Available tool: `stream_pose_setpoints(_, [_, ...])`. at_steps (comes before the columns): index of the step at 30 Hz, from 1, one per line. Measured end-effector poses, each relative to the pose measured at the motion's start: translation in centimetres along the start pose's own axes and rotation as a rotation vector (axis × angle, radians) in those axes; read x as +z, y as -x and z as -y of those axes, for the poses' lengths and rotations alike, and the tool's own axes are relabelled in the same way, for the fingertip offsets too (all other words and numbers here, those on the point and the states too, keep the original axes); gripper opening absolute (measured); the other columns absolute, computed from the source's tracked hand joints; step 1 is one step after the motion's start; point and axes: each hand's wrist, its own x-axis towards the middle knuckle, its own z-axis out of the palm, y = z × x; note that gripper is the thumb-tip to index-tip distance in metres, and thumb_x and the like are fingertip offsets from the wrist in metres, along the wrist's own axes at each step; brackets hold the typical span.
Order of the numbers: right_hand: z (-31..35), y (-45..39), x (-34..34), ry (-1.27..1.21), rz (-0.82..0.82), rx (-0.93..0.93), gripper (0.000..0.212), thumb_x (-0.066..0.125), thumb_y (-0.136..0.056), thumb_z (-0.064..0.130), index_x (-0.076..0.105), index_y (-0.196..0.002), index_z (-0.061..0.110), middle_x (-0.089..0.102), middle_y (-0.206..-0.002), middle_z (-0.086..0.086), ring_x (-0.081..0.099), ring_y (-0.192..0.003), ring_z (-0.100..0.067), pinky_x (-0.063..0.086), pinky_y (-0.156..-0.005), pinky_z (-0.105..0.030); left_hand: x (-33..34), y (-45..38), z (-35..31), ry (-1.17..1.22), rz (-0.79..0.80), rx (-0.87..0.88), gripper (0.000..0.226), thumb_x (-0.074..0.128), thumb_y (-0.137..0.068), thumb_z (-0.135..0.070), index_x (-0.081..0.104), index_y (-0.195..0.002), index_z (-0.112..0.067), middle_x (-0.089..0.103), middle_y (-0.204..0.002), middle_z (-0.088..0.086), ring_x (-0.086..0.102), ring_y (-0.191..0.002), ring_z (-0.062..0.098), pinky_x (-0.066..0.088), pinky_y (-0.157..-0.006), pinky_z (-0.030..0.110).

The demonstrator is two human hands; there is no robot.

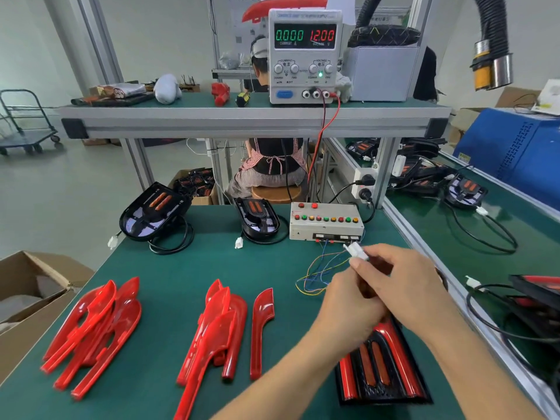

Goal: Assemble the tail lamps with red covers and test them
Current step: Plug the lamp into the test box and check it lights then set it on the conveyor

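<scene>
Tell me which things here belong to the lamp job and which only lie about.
Job: red covers, bare lamps, covered lamp, white plug pinched in right hand, left hand, test box, power supply.

Lying about: cardboard box, trolley, hose.

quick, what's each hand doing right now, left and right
Left hand: fingers curled, apparently gripping something beside the right hand; what exactly is hidden.
Right hand: pinching the white connector on the tester's coloured wires.

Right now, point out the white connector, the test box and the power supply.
white connector (357,251): head view, its plastic body.
test box (325,230): head view, its front face.
power supply (304,57): head view, its front panel.
</scene>
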Motion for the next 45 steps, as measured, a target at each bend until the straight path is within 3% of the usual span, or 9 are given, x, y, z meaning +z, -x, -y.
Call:
stream_pose_setpoints(5, [-2.3,-1.7,0.6,0.008,-0.053,-0.016,0.017,0.059,-0.098,0.033,0.070,-0.088,0.025,0.070,-0.072,0.006,0.065,-0.071,-0.017,0.049,-0.067,-0.034,-3.4,-1.0,1.6,-0.371,0.011,-0.001,0.013,0.064,-0.083,-0.046,0.067,-0.085,-0.033,0.071,-0.084,-0.018,0.064,-0.075,-0.001,0.053,-0.087,0.036])
stream_pose_setpoints(9, [-5.2,-2.9,1.1,0.042,0.066,0.069,0.025,0.052,-0.103,0.035,0.063,-0.082,0.026,0.065,-0.066,0.002,0.060,-0.060,-0.016,0.041,-0.056,-0.030,-5.3,-3.4,3.0,-0.802,-0.045,0.086,0.015,0.057,-0.096,-0.025,0.067,-0.106,-0.031,0.069,-0.105,-0.017,0.063,-0.100,0.007,0.026,-0.111,0.046])
stream_pose_setpoints(12, [-7.3,-3.2,2.0,0.108,0.169,0.118,0.025,0.052,-0.104,0.036,0.064,-0.086,0.023,0.067,-0.071,0.001,0.057,-0.062,-0.013,0.037,-0.056,-0.029,-5.0,-5.4,4.2,-1.108,0.122,0.084,0.026,0.056,-0.097,-0.021,0.064,-0.121,-0.029,0.066,-0.122,-0.010,0.055,-0.120,0.016,0.020,-0.111,0.051])
stream_pose_setpoints(15, [-8.8,-3.1,2.5,0.110,0.209,0.134,0.031,0.057,-0.101,0.041,0.067,-0.079,0.021,0.066,-0.065,0.002,0.060,-0.063,-0.013,0.041,-0.059,-0.028,-4.5,-6.9,5.0,-1.241,0.271,0.082,0.031,0.058,-0.097,-0.026,0.062,-0.127,-0.030,0.066,-0.124,-0.007,0.055,-0.121,0.020,0.023,-0.104,0.049])
stream_pose_setpoints(20, [-9.9,-2.5,2.7,0.152,0.265,0.108,0.036,0.060,-0.098,0.048,0.064,-0.073,0.022,0.066,-0.064,0.000,0.061,-0.065,-0.017,0.049,-0.067,-0.036,-3.6,-8.4,6.0,-1.139,0.340,-0.015,0.027,0.057,-0.098,-0.041,0.067,-0.120,-0.028,0.069,-0.120,-0.005,0.060,-0.115,0.022,0.025,-0.097,0.044])
stream_pose_setpoints(24, [-10.0,-2.9,2.4,0.231,0.344,0.074,0.033,0.056,-0.101,0.046,0.064,-0.081,0.021,0.069,-0.073,0.000,0.062,-0.071,-0.017,0.051,-0.072,-0.039,-3.7,-8.9,6.4,-0.974,0.220,-0.041,0.018,0.060,-0.097,-0.040,0.072,-0.105,-0.028,0.073,-0.109,-0.005,0.063,-0.107,0.023,0.032,-0.099,0.041])
stream_pose_setpoints(29, [-9.8,-3.8,1.9,0.262,0.404,0.052,0.027,0.053,-0.104,0.039,0.061,-0.083,0.025,0.067,-0.073,0.003,0.052,-0.057,-0.007,0.038,-0.054,-0.025,-6.3,-8.8,5.9,-0.560,0.149,-0.106,0.008,0.064,-0.094,-0.031,0.067,-0.086,-0.031,0.071,-0.081,-0.012,0.060,-0.079,0.012,0.046,-0.097,0.046])
stream_pose_setpoints(34, [-9.0,-4.3,2.2,0.194,0.418,-0.022,0.026,0.053,-0.103,0.040,0.058,-0.080,0.031,0.060,-0.064,0.007,0.050,-0.055,-0.003,0.039,-0.056,-0.025,-7.9,-7.9,5.4,-0.415,0.215,-0.069,0.010,0.063,-0.097,-0.023,0.071,-0.096,-0.017,0.075,-0.086,-0.002,0.054,-0.067,0.004,0.045,-0.069,0.023])
stream_pose_setpoints(45, [-8.9,-4.1,2.6,0.076,0.467,-0.049,0.021,0.054,-0.101,0.045,0.061,-0.081,0.042,0.058,-0.061,0.015,0.046,-0.051,-0.004,0.037,-0.052,-0.022,-8.6,-6.7,5.5,-0.391,0.230,0.004,0.010,0.062,-0.097,-0.023,0.072,-0.101,-0.023,0.072,-0.085,-0.007,0.056,-0.076,0.003,0.046,-0.074,0.022])
